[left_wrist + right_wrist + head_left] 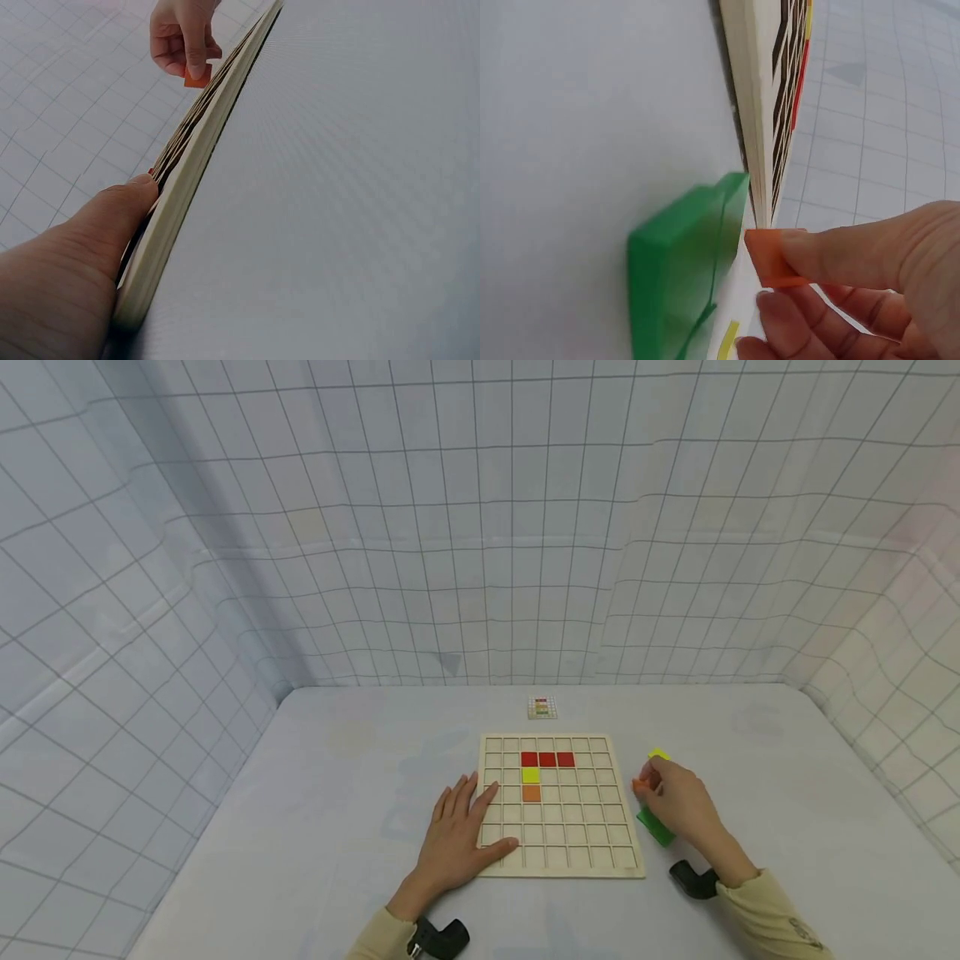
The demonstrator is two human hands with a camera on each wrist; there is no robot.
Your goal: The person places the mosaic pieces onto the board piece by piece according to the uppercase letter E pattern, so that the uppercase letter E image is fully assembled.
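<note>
A pale wooden grid board point(577, 835) lies flat on the white table. Its squares hold three red tiles point(547, 760) in a row, with a yellow tile point(531, 775) and an orange tile point(531, 793) below the leftmost red one. My left hand point(459, 843) rests spread on the board's left side, fingers straight. To the right of the board, my right hand point(678, 797) pinches another orange tile point(769, 259) between thumb and finger. Several green tiles point(686, 262) lie beside the board, near that hand. Some yellow point(658, 754) shows just beyond its fingers, partly hidden.
A small card point(542, 707) with a coloured grid pattern lies behind the board. White grid-patterned cloth point(480, 568) hangs around the table's back and sides. Each wrist wears a black device, such as the one point(693, 880) by the right sleeve.
</note>
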